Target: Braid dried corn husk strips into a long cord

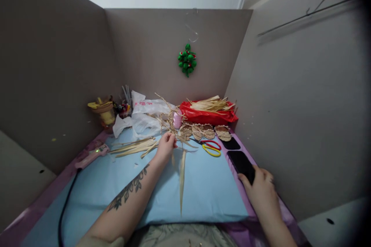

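Observation:
Over the middle of the blue work surface, my left hand (167, 146) is closed in a pinch. Pale dried leaf strips (187, 141) stick out beside its fingers; the exact hold is partly hidden. A long tapered leaf strip (182, 181) lies just to its right, pointing toward me. At the right edge, my right hand (262, 187) grips the near end of a black phone (241, 165), thumb on one side and fingers on the other. Scissors (213, 149) with one red and one yellow handle lie between my hands.
More strips (135, 147) lie left of centre. Behind are white plastic bags (150, 117), a pink spool (177, 119), woven oval pieces (208, 132) and a red bag (208, 115) of dried leaves. A corded pink glue gun (92, 156) lies left, near a pot (106, 115). Grey panels enclose three sides.

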A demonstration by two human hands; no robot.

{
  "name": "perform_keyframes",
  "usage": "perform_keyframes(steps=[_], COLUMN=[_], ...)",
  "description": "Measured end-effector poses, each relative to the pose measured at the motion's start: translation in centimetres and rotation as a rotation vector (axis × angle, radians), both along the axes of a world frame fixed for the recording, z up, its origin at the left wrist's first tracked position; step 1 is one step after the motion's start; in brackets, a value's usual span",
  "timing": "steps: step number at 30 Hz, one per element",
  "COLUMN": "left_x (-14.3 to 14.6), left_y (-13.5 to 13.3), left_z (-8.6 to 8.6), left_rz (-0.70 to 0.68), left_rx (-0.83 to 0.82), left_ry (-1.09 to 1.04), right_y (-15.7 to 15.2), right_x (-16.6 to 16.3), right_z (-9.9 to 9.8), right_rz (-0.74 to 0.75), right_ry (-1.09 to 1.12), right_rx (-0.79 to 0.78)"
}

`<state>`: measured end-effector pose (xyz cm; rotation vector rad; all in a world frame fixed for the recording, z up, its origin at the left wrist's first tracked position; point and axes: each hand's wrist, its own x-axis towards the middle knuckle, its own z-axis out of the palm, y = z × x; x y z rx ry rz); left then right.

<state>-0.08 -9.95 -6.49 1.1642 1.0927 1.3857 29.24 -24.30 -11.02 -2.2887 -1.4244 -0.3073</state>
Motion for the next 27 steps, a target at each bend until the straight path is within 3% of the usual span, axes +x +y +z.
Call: perform_keyframes(steps=[10,18,23,27], left_x=[0.3,0.5,0.4,0.3], left_y=[-0.4,-0.9,-1.1,-1.2], left_z=[0.0,0.5,0.9,1.0], left_rz=[-0.038,-0.051,-0.053,-0.055], left_rx=[0.052,0.059,0.074,0.072], left_ry=[0.012,0.022,0.019,0.003], right_y=[0.4,1.8,3.6,4.8], right_x=[-0.7,0.0,1.6,2.8], right_z=[1.0,1.7,2.2,4.6], right_rz=[-0.035,-0.068,0.065,0.130], right_ry=[0.023,0.171,0.245,0.198], right_rx=[-0.003,-0.209,-0.336,-0.370])
